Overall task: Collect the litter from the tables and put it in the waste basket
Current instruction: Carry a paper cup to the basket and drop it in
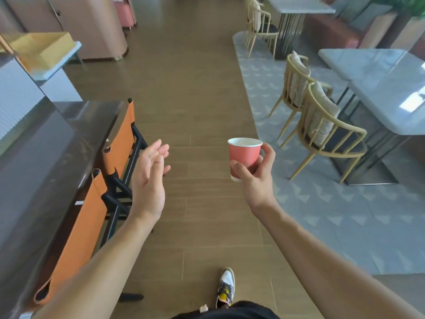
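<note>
Right hand (255, 178) had its fingers wrapped around a red paper cup (244, 157), held upright over the wood floor (195, 88). Left hand (149, 178) was just loose, fingers straight, beside the orange chairs (92, 217) at the dark table (46, 143). Grey tables (379, 88) further off, right.

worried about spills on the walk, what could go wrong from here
The right hand grips the red paper cup low, near its base, so it could tip or slip; whether it holds liquid is not visible. The left hand is close to the orange chair backs and might knock them.
</note>
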Demonstrator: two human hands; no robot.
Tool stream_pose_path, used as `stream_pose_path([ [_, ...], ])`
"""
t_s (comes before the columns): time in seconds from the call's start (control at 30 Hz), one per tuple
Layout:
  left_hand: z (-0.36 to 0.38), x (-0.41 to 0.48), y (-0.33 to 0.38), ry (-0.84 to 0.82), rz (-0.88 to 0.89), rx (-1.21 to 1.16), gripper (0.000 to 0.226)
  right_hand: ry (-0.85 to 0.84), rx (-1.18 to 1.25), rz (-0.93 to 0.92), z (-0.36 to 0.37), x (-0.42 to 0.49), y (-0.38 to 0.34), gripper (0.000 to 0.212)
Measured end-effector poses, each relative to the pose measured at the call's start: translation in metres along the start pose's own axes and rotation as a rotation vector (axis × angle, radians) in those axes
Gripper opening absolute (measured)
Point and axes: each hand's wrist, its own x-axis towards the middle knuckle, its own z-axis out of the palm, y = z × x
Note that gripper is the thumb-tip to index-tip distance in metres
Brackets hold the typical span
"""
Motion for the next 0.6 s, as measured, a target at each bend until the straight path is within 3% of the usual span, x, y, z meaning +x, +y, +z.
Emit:
stream_pose_path([
  [0.6,0.07,0.33,-0.103,0.044,0.014,-0.03,0.052,-0.094,-0.023,-0.013,0.113,0.341,0.032,0.067],
])
